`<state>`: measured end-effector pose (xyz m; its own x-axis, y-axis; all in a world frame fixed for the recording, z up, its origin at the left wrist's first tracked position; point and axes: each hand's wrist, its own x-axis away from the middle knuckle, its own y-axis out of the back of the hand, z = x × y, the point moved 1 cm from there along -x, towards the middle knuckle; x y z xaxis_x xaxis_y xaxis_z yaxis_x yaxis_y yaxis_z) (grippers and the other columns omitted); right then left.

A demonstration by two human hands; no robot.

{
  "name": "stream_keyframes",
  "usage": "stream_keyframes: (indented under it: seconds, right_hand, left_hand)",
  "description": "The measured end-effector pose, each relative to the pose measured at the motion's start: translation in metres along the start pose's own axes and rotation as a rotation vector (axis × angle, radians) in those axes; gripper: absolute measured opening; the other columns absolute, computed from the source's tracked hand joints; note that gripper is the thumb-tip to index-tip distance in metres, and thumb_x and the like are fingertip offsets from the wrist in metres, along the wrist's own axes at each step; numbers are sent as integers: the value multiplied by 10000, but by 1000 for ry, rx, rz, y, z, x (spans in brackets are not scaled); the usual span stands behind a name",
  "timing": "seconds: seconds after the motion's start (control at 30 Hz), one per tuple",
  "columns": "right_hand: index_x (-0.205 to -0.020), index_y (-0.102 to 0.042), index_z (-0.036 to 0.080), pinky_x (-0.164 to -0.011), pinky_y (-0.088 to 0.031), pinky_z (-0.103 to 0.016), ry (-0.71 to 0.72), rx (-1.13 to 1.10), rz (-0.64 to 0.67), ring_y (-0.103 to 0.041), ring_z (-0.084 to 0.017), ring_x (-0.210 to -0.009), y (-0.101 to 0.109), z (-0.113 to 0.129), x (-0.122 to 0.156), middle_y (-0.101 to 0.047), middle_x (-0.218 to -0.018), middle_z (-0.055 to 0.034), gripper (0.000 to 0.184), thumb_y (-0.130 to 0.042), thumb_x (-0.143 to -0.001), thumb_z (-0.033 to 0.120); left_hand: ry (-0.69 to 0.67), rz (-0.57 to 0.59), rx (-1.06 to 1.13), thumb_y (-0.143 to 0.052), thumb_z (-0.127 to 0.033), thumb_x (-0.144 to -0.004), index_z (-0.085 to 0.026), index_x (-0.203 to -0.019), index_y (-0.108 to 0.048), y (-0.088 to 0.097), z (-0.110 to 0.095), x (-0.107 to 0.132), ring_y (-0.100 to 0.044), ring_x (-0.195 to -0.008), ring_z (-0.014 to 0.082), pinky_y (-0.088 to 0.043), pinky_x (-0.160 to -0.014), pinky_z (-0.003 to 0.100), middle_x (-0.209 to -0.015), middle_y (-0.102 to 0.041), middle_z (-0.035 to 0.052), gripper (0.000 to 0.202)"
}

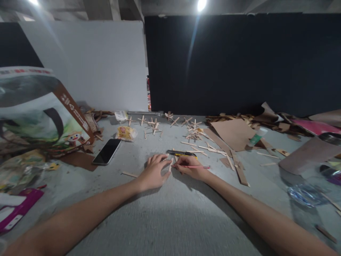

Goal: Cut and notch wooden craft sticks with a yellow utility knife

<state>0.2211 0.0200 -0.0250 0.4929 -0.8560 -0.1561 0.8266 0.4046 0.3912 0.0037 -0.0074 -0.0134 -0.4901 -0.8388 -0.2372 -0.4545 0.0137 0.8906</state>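
My left hand (153, 173) pinches a short wooden craft stick (171, 166) against the grey tabletop, thumb at its near end. In my right hand (192, 168) is a red pencil (200, 167), its tip pointing left at the stick. Just beyond my right hand lies a yellow and black utility knife (183, 153), partly over another stick. One loose craft stick (129, 174) rests to the left, near my left wrist. Small crossed-stick pieces (154, 125) stand farther back.
A phone (107, 152) and a large printed bag (66, 121) are at the left, with a magenta tool (22, 209) nearer. To the right lie loose sticks (213, 150), cardboard (233, 133), a glue stick (258, 137), a brown cylinder (309, 153) and clear plastic (306, 195).
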Motion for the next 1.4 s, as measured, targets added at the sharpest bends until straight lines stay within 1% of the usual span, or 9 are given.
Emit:
stream_keyframes:
  seconds: [0.47,0.6,0.73,0.87,0.97,1.03,1.13,1.27,1.4]
  right_hand:
    - [-734,-623,203,-493,-319,-235,0,-1,-3,-468,-118,-534,-2,-5,-2,-577,-578,21,257,-699,-827,430]
    - [-736,-617,204,-497,-321,-240,9,6,0,-456,-118,-525,-2,-4,-2,-565,-570,25,260,-683,-836,435]
    - [-720,-597,211,-499,-318,-248,27,26,-14,-450,-120,-521,-3,-4,-2,-548,-566,27,284,-675,-841,455]
    - [-795,-619,209,-530,-349,-254,57,63,-92,-469,-125,-541,-2,-3,2,-571,-614,26,296,-689,-873,486]
    - [-875,-594,222,-533,-364,-255,75,85,-187,-490,-136,-540,0,-2,3,-579,-628,31,329,-616,-947,542]
    - [-879,-567,232,-524,-362,-256,87,102,-251,-497,-144,-534,1,-3,3,-569,-612,36,344,-573,-976,562]
    - [-874,-562,238,-540,-378,-263,118,138,-317,-512,-155,-555,2,-4,1,-584,-632,29,329,-571,-982,549]
    - [-880,-590,233,-571,-400,-270,166,190,-334,-523,-160,-582,1,-5,1,-618,-668,16,273,-596,-974,489]
    - [-886,-603,229,-576,-408,-269,197,227,-329,-534,-161,-585,0,-5,2,-625,-674,12,247,-582,-980,456]
  left_hand:
    - [-9,-9,19,-654,-295,-937,-302,-1353,-688,0,1,0,-485,-1408,352,-380,-1175,563,-1480,-592,108,417]
    - [-1,1,5,-648,-284,-941,-276,-1355,-685,1,0,0,-485,-1414,349,-387,-1167,555,-1482,-591,121,415]
    - [-7,1,-1,-646,-280,-943,-282,-1346,-680,2,-1,0,-487,-1411,337,-387,-1164,550,-1484,-590,115,405]
    - [-3,-5,-6,-643,-270,-945,-261,-1375,-641,2,-2,-1,-499,-1401,332,-388,-1162,547,-1473,-598,124,431]
    - [1,-15,19,-649,-260,-933,-241,-1380,-619,2,-2,-1,-506,-1398,337,-389,-1162,548,-1463,-608,132,449]
    - [6,-11,25,-654,-256,-923,-229,-1368,-620,2,-2,-2,-504,-1402,343,-389,-1160,550,-1465,-609,136,447]
    - [8,-13,30,-656,-253,-914,-225,-1352,-625,1,-1,-2,-504,-1401,345,-388,-1156,557,-1464,-609,140,440]
    - [-4,-43,48,-667,-245,-898,-244,-1332,-638,-1,2,-2,-515,-1389,342,-390,-1156,549,-1444,-618,129,434]
    - [-10,-43,53,-662,-238,-899,-228,-1319,-639,-2,3,-2,-518,-1385,348,-396,-1145,554,-1439,-619,138,421]
